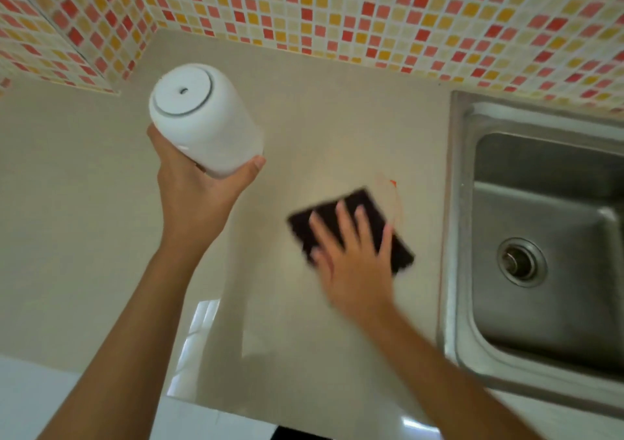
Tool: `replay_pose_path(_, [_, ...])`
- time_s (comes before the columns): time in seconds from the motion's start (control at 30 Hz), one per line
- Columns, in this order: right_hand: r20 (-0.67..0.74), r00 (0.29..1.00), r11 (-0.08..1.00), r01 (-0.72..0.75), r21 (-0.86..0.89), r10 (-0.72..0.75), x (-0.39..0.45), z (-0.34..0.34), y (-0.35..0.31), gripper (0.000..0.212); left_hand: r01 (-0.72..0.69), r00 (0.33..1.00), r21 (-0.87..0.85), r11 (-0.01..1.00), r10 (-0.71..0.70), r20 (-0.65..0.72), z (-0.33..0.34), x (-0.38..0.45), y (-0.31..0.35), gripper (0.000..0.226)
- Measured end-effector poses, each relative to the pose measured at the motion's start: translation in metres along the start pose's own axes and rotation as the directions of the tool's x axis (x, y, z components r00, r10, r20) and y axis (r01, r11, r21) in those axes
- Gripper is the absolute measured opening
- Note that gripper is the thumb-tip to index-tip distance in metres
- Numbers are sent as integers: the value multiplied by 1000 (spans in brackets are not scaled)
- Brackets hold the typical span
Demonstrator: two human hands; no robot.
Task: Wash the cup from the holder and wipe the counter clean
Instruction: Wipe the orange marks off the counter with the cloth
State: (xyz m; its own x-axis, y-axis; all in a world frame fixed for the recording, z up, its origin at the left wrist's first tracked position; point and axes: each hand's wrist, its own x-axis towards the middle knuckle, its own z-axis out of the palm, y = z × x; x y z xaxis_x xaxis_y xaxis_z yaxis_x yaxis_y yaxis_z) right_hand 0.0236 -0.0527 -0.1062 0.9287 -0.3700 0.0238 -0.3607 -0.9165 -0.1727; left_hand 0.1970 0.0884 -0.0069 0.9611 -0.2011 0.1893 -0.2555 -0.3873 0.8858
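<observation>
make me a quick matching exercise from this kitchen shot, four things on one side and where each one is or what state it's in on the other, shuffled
Things:
1. white cup
2. dark cloth
3. steel sink
4. red stain

Places or states:
A. set into the counter at the right
B. held upside down above the counter in the left hand
C. on the counter just beyond the cloth's far corner
D. pressed flat on the counter under the right hand

Pairs: 1-B, 2-D, 3-A, 4-C

White cup (206, 118) aloft, beige counter (84, 203) below
</observation>
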Motion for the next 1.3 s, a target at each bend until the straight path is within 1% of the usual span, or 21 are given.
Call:
replay_pose_path(0.03, [7, 997, 997, -74, -15, 75, 41, -2, 19, 52, 9, 1000, -7, 1000, -9, 10, 3, -4, 0, 104])
replay_pose_path(0.1, [82, 974, 977, -213, -3, 213, 114, -8, 56, 54, 23, 999, -17, 1000, -23, 26, 5, -14, -2, 104])
replay_pose_path(0.17, [115, 947, 953, -303, 4, 301, 149, -8, 76, 55, 44, 999, -24, 999, -44, 26, 3, -23, -4, 103])
replay_pose_path(0.2, [98, 942, 946, -323, 7, 321, 146, -8, 76, 55, 54, 998, -27, 998, -54, 27, 1, -28, -5, 103])
replay_pose_path(0.27, [15, 948, 948, -318, -13, 319, 102, -5, 57, 56, 64, 998, -26, 998, -64, 20, -5, -33, -7, 103])
replay_pose_path(0.33, [-4, 965, 965, -262, -7, 262, 15, -5, 20, 55, 76, 997, -24, 997, -76, 13, -12, -33, -8, 103])
replay_pose_path(0.4, [55, 986, 988, -157, -11, 157, -81, -6, -17, 55, 83, 997, -19, 996, -83, 1, -15, -32, -8, 101])
replay_pose_path(0.43, [91, 990, 994, -112, 1, 111, -113, -8, -29, 55, 87, 996, -17, 996, -87, -3, -16, -30, -6, 100])
replay_pose_path(0.47, [119, 990, 997, -79, 5, 78, -128, -8, -34, 54, 88, 996, -18, 996, -88, -4, -16, -29, -4, 99])
replay_pose_path(0.5, [147, 988, 998, -56, 14, 53, -121, -7, -33, 54, 83, 997, -20, 996, -83, -4, -16, -28, -2, 98])
replay_pose_path(0.6, [94, 996, 1000, 9, 0, -9, -36, -3, -19, 54, 55, 998, 2, 998, -55, 3, -13, -25, 4, 99])
replay_pose_path(0.7, [51, 996, 996, -81, 42, 79, 82, 6, -5, 54, 43, 999, 15, 999, -43, 5, -12, -28, 8, 99])
replay_pose_path(0.77, [108, 984, 987, -148, 64, 141, 148, 6, 2, 55, 33, 999, 19, 999, -33, 10, -14, -33, 10, 100])
replay_pose_path(0.83, [139, 974, 982, -186, 29, 180, 179, 5, 4, 56, 23, 1000, 36, 999, -23, 7, -18, -37, 10, 100])
replay_pose_path(0.9, [121, 977, 984, -178, 13, 175, 160, 7, -2, 57, 29, 1000, 46, 999, -29, -6, -24, -39, 8, 100])
replay_pose_path(1.0, [28, 997, 993, -68, 93, 66, 55, 9, -38, 57, 42, 998, 52, 998, -39, -58, -28, -37, 4, 97])
replay_pose_path(1.03, [37, 999, 994, 5, 113, -9, 9, 7, -52, 57, 47, 997, 49, 998, -44, -68, -26, -35, 4, 96])
replay_pose_path(1.1, [118, 978, 981, 158, 115, -171, -72, 1, -68, 59, 41, 997, 32, 999, -39, -66, -20, -31, 4, 94])
replay_pose_path(1.17, [182, 956, 972, 219, 82, -231, -118, -5, -59, 59, 29, 999, 25, 999, -28, -42, -11, -27, 6, 93])
replay_pose_path(1.23, [153, 966, 977, 195, 87, -206, -107, -8, -27, 56, 22, 1000, 26, 999, -21, -12, -2, -24, 9, 95])
replay_pose_path(1.3, [91, 989, 993, 114, 28, -116, -56, -6, 11, 53, 6, 1000, 27, 1000, -6, 15, 4, -23, 12, 98])
